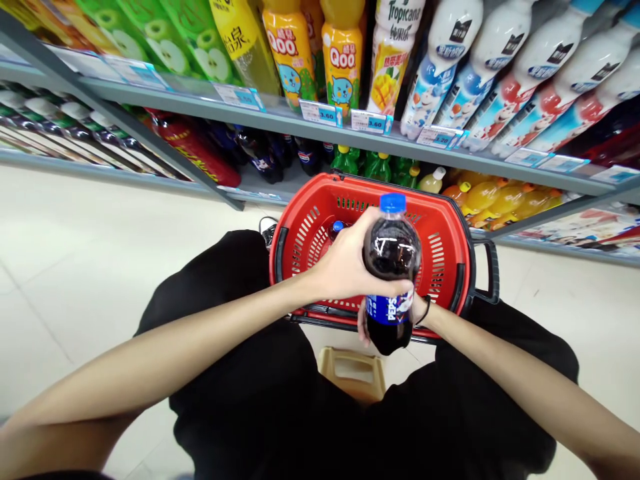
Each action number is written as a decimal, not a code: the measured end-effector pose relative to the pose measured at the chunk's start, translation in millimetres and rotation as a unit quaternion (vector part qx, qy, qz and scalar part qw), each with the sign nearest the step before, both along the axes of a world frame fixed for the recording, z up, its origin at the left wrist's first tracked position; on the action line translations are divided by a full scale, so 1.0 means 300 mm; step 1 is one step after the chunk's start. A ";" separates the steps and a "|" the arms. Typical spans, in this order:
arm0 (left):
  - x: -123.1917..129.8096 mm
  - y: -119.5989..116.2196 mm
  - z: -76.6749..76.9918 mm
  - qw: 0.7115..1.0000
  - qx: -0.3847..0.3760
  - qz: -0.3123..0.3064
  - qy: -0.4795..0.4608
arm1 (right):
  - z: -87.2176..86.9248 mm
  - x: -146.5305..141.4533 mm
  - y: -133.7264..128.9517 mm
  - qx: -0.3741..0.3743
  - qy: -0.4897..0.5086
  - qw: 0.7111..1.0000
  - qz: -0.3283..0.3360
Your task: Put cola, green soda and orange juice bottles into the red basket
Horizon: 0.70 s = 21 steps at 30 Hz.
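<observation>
A dark Pepsi bottle with a blue cap and blue label is held upright over the near part of a red shopping basket. My left hand is closed round the bottle's left side, its thumb across the label. Behind the bottle, my right hand supports it from the back and lower side; fingertips show at the bottle's left edge, and the rest of that hand is mostly hidden. Inside the basket, at its left, lies another blue-capped bottle, partly covered by my left hand.
Shelves of juice and milk-drink bottles run across the top, with more soda bottles on the lower level. The basket's black handle juts out right. A beige stool shows between my black-clothed legs.
</observation>
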<state>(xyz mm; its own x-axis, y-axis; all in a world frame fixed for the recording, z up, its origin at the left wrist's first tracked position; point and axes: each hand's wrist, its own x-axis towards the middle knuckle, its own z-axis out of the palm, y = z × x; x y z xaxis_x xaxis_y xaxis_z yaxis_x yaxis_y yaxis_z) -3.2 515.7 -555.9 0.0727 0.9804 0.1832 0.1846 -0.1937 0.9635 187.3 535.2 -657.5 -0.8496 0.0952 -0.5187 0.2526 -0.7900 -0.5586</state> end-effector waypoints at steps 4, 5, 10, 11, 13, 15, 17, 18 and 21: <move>-0.029 0.027 0.004 0.998 -0.015 0.043 -0.036 | 0.023 -0.021 0.046 -0.046 0.050 0.997 0.020; -0.035 0.032 0.009 0.998 -0.009 0.052 -0.028 | 0.028 -0.025 0.063 -0.041 0.046 0.998 0.019; -0.051 0.042 0.022 0.995 0.035 0.075 0.059 | 0.022 -0.042 0.147 0.051 -0.060 0.994 -0.081; -0.049 0.041 0.017 0.994 0.036 0.073 0.076 | 0.014 -0.046 0.161 0.070 -0.087 0.989 -0.097; -0.040 0.036 -0.002 0.991 0.027 0.071 0.106 | -0.007 -0.049 0.183 0.095 -0.133 0.982 -0.093; -0.026 0.028 -0.030 0.989 0.011 0.075 0.129 | -0.034 -0.043 0.200 0.130 -0.172 0.975 -0.049; -0.010 0.021 -0.060 0.986 -0.011 0.068 0.150 | -0.066 -0.028 0.212 0.180 -0.197 0.964 -0.001; -0.001 0.020 -0.076 0.984 -0.024 0.059 0.165 | -0.083 -0.017 0.218 0.209 -0.205 0.956 0.014; 0.020 0.028 -0.132 0.971 -0.071 0.044 0.225 | -0.131 0.024 0.237 0.285 -0.215 0.934 0.003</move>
<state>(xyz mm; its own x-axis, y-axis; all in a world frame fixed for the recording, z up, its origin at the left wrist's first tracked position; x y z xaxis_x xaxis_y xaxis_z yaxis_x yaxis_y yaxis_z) 2.7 524.2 -595.5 0.0293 0.9995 0.0156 0.6022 -0.0301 0.7977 194.6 606.4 -696.9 -0.5757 0.4560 -0.6787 0.5542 -0.3928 -0.7339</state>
